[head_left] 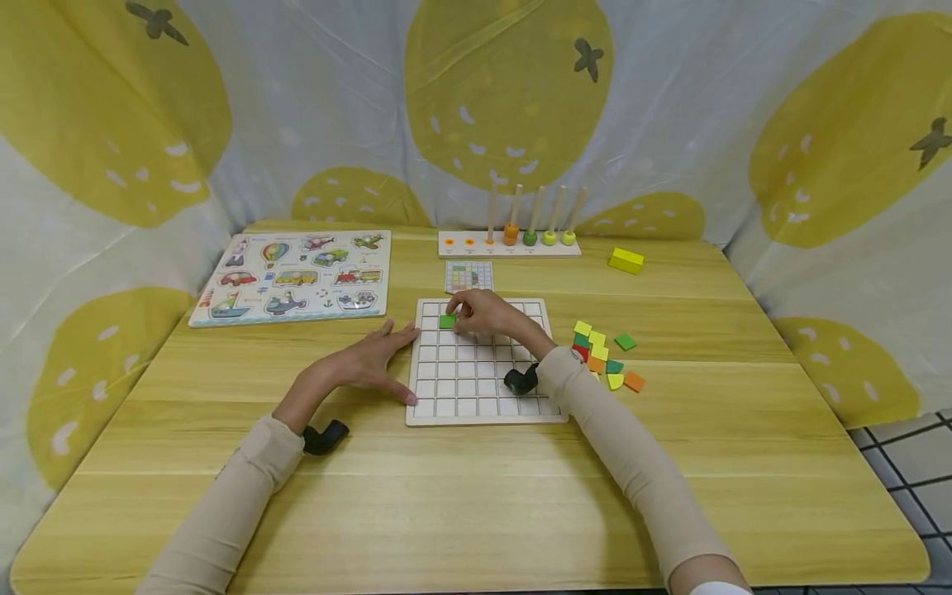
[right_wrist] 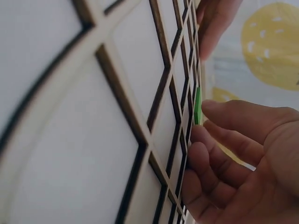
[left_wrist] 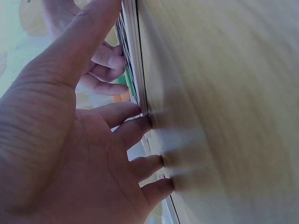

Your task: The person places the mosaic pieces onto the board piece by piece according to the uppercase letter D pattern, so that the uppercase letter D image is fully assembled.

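A white board with a grid of square cells (head_left: 446, 384) lies mid-table. My right hand (head_left: 485, 314) is over its upper part, fingers bent, with thumb and forefinger at a green square tile (head_left: 446, 321) near the upper left cells. In the right wrist view the thumb tip meets the green tile (right_wrist: 198, 106), and the other fingers are curled against the grid. My left hand (head_left: 369, 359) is spread at the board's left edge, thumb near the lower corner. The left wrist view shows its fingertips (left_wrist: 156, 163) touching the table along the board's side.
Right of the board lie several coloured tiles (head_left: 597, 340) in a loose pile, with a green tile (head_left: 625, 341) apart. Behind are a small pattern card (head_left: 468, 277), a peg stand (head_left: 509, 245) with rings and a yellow block (head_left: 626, 260). A vehicle puzzle board (head_left: 293, 277) lies at left.
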### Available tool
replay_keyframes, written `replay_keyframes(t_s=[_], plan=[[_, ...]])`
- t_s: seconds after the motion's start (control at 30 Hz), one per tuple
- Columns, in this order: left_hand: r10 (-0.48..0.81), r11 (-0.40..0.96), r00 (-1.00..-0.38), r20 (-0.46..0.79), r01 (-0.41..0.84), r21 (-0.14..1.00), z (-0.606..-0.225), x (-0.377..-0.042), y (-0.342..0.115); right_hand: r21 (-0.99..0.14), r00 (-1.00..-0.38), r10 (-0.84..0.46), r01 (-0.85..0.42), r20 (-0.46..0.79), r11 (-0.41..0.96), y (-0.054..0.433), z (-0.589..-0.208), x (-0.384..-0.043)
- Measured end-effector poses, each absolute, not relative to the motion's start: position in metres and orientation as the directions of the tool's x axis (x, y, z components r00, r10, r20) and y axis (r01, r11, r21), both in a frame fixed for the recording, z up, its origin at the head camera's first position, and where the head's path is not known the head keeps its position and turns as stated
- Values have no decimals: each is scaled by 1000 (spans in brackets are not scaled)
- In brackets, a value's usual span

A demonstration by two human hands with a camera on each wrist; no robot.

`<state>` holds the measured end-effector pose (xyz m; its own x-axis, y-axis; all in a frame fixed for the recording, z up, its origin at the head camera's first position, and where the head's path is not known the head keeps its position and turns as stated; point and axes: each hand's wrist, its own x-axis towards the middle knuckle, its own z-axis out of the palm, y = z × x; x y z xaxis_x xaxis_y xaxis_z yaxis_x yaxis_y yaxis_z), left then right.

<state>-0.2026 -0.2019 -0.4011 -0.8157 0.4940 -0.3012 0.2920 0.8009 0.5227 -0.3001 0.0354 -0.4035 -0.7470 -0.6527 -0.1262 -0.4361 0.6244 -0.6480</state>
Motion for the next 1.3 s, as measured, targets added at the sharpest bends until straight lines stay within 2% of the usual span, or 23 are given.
replay_keyframes(t_s=[0.27,0.67,0.93,1.3], plan=[[498,800,-814,-298,299,521,-405,-201,-202,-677,-709,-703,-491,-56,548,66,-396,-291],[511,791,-813,-278,318,523,-404,-199,-202,-682,-809,-588,-441,19,584,169,-382,-276],[523,786,-809,-268,336,520,-403,-200,-202,-684,-869,-495,-354,-12,637,237,-376,-269],[520,790,-809,-273,334,514,-399,-200,-202,-672,-865,-499,-342,-47,656,283,-386,-262]])
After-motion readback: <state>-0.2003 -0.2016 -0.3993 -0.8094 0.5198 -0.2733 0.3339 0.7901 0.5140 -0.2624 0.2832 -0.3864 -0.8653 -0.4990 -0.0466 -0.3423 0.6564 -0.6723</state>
